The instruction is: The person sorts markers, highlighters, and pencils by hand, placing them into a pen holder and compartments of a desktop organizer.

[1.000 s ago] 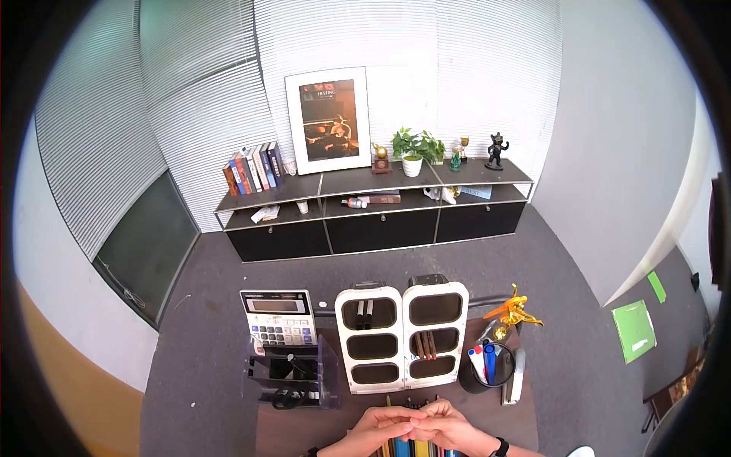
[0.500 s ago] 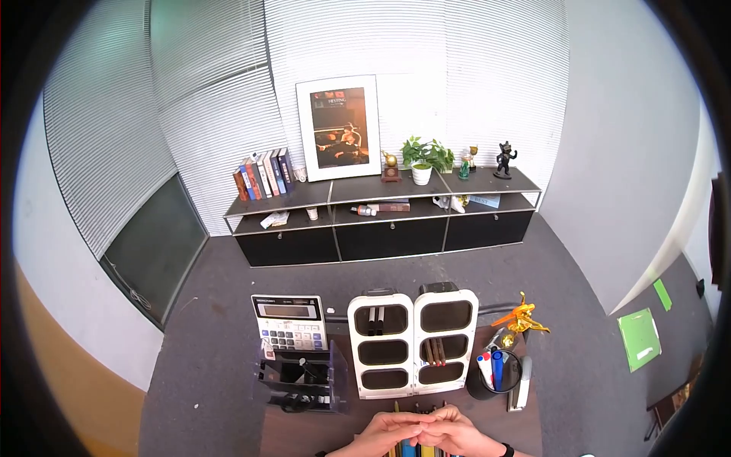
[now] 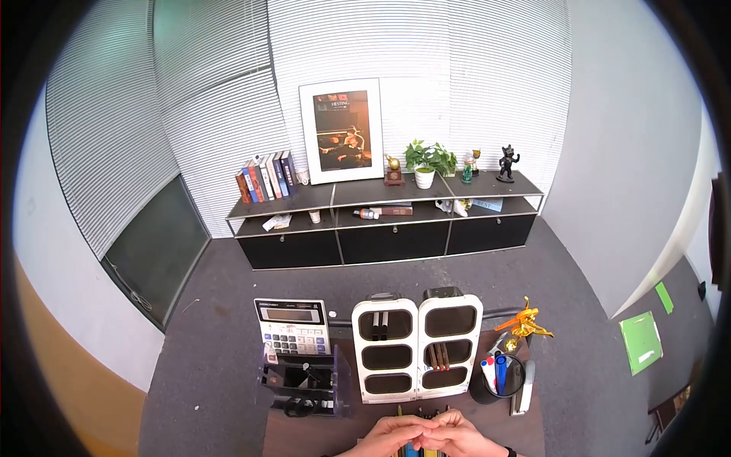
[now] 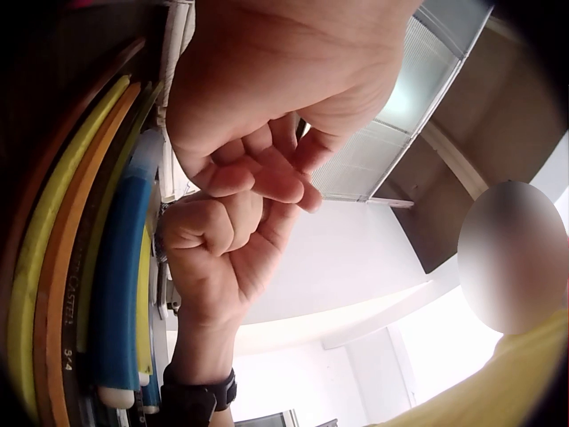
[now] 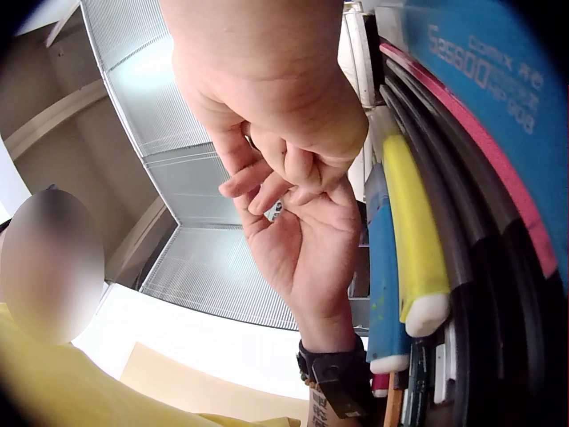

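Observation:
Just above the near edge of the desk, the left hand (image 3: 392, 436) and right hand (image 3: 458, 436) meet fingertip to fingertip. In the left wrist view, the left hand's bent fingers (image 4: 253, 173) lie against the right hand (image 4: 213, 245), whose fingers are loosely curled. A small pale patch (image 5: 274, 211) shows between the fingers in the right wrist view; I cannot tell what it is. Beneath the hands are a row of pencils (image 4: 55, 294), a blue marker (image 4: 124, 258), a yellow marker (image 5: 413, 231) and a blue printed pack (image 5: 484, 76).
Beyond the hands stands a white two-column organizer (image 3: 416, 354) holding several pens. To its left are a calculator (image 3: 293, 324) and a dark clear desk caddy (image 3: 343, 377). On the right are a mesh pen cup (image 3: 489, 392), a stapler (image 3: 523, 392) and a golden figurine (image 3: 525, 324).
The head view has tilted and shifted slightly, so everything sits lower and further right. The two hands stay together in the same pose over the pencils.

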A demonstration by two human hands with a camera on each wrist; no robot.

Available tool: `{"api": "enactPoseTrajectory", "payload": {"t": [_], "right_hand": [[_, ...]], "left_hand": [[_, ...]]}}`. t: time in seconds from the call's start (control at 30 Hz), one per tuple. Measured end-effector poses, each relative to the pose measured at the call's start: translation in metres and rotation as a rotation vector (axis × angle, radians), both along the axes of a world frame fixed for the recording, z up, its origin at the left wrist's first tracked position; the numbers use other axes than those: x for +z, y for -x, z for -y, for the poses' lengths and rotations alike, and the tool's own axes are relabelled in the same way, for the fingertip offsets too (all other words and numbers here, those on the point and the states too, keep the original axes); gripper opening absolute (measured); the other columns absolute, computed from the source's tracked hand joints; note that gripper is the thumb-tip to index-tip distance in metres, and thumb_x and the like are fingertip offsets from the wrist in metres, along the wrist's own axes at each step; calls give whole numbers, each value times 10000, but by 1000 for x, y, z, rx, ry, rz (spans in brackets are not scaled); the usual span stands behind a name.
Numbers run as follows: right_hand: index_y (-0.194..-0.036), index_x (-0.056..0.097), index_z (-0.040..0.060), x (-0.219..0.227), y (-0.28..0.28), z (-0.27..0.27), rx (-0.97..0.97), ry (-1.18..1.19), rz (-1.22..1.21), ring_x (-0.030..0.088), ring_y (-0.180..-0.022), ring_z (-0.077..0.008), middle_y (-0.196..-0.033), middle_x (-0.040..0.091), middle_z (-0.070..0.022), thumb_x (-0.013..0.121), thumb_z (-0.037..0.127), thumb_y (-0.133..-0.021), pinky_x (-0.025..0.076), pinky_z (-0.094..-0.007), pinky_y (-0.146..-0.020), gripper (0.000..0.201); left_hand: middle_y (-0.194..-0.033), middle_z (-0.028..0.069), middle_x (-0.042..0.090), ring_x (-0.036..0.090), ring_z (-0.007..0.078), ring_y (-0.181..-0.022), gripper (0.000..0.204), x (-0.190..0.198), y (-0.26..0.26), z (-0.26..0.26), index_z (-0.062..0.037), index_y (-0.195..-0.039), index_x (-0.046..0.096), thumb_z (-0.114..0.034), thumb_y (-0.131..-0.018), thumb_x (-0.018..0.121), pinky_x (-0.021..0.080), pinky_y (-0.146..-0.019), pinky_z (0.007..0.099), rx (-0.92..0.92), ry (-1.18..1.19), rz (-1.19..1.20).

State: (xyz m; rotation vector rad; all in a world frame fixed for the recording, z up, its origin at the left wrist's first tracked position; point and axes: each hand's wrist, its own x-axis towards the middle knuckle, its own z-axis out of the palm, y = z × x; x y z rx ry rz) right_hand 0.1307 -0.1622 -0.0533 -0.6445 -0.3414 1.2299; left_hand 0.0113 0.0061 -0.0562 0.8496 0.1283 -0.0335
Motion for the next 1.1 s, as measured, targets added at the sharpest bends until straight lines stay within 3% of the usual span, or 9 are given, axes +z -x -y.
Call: {"api": "enactPoseTrajectory", "payload": {"t": [0.03,0.1,0.13,0.2,0.3,0.73,0.93,1.03,1.1], "right_hand": [[-1085,805,-3,0,-1,0,-1,1,0,407,-553,-80,-779,733,-78,705,130,-1035,339,-262,-549,174],[-1083,805,-3,0,-2,1,14,27,-13,579,-609,-111,-788,744,-88,706,100,-1026,448,-268,-591,154],[-1083,805,-3,-3,-2,2,14,27,-14,579,-609,-111,-788,744,-88,706,100,-1026,448,-268,-591,154],[-1088,803,-6,-9,-2,2,5,15,-21,729,-749,-184,-830,765,-114,708,70,-1015,556,-302,-682,142],[-1092,802,-5,-9,-1,3,-6,-4,-20,774,-860,-238,-867,774,-123,701,54,-1015,606,-345,-765,140],[-1112,805,13,-16,-2,4,26,-53,-45,783,-932,-261,-1000,801,-138,685,68,-1031,640,-384,-850,155],[-1105,804,6,-6,1,3,-14,-11,-30,781,-911,-243,-808,742,-79,694,79,-1029,625,-367,-823,152],[-1098,804,-2,-9,1,3,1,54,-32,740,-795,-193,-681,635,-28,694,87,-1031,598,-334,-774,156],[-1087,803,-9,-3,2,3,-1,32,-39,613,-652,-132,-633,551,6,687,94,-1037,554,-304,-719,163]], "left_hand": [[-1116,62,762,683,119,-944,228,-1,0,0,-13,-1226,758,-115,-1095,601,549,-808,275,-1,1,0],[-1112,63,760,686,127,-958,229,-1,0,0,-13,-1237,750,-121,-1091,610,557,-827,280,-12,-7,-8],[-1112,63,760,686,127,-958,229,1,1,0,-13,-1237,750,-121,-1091,610,557,-827,280,-12,-7,-8],[-1112,69,758,693,139,-971,230,9,1,-1,-12,-1239,748,-129,-1087,620,564,-845,286,-32,9,-15],[-1122,75,755,696,148,-993,232,7,1,-3,-9,-1243,745,-130,-1083,627,568,-864,291,-55,-13,-14],[-1115,55,765,686,125,-974,217,0,0,-4,-20,-1233,758,-97,-1079,627,554,-841,284,-57,5,27],[-1122,56,764,678,128,-941,209,0,0,-3,-21,-1215,764,-86,-1081,617,539,-805,279,-54,63,23],[-1120,58,758,675,129,-936,208,1,0,-2,-17,-1209,762,-82,-1083,611,535,-805,277,-38,70,3],[-1106,59,751,670,130,-924,206,1,0,-2,-12,-1204,759,-76,-1084,603,531,-802,275,-34,79,-12]]}}
